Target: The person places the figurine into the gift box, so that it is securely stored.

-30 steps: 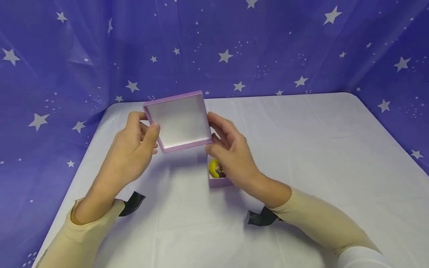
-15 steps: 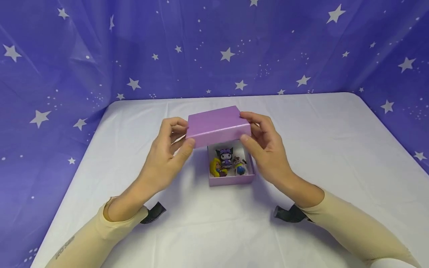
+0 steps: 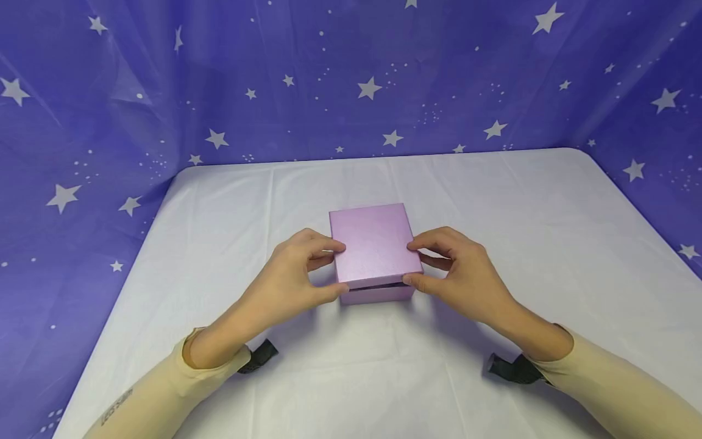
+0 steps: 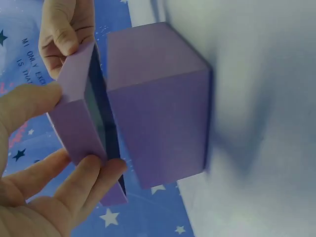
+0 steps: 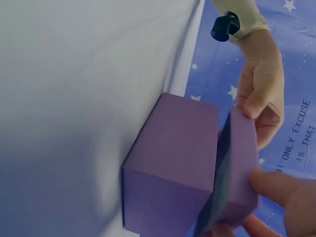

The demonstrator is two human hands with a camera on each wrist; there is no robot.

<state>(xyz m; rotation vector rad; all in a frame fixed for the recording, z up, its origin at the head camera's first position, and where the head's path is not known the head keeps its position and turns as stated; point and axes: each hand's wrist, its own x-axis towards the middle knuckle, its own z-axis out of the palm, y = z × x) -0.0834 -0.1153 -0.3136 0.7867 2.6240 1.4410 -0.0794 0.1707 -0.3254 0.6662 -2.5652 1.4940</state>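
Observation:
A purple box lid (image 3: 375, 244) is held between my two hands just over the matching square box base (image 3: 378, 296), which stands on the table. My left hand (image 3: 287, 277) pinches the lid's left side, thumb at the front corner. On the right side my right hand (image 3: 463, 274) grips it the same way. Both wrist views show a gap between the lid (image 4: 74, 121) and the base (image 5: 168, 143), the lid slightly tilted. The inside of the base is hidden now.
A white cloth (image 3: 526, 225) covers the table. Behind it and at both sides hangs a blue-purple curtain (image 3: 329, 79) with white stars. Black wrist-camera mounts (image 3: 260, 356) stick out below the sleeves.
Both hands have turned the lid underside down, brought it rightward and lowered it over the base. The small figurines seen in the base half a second ago are covered from the head view.

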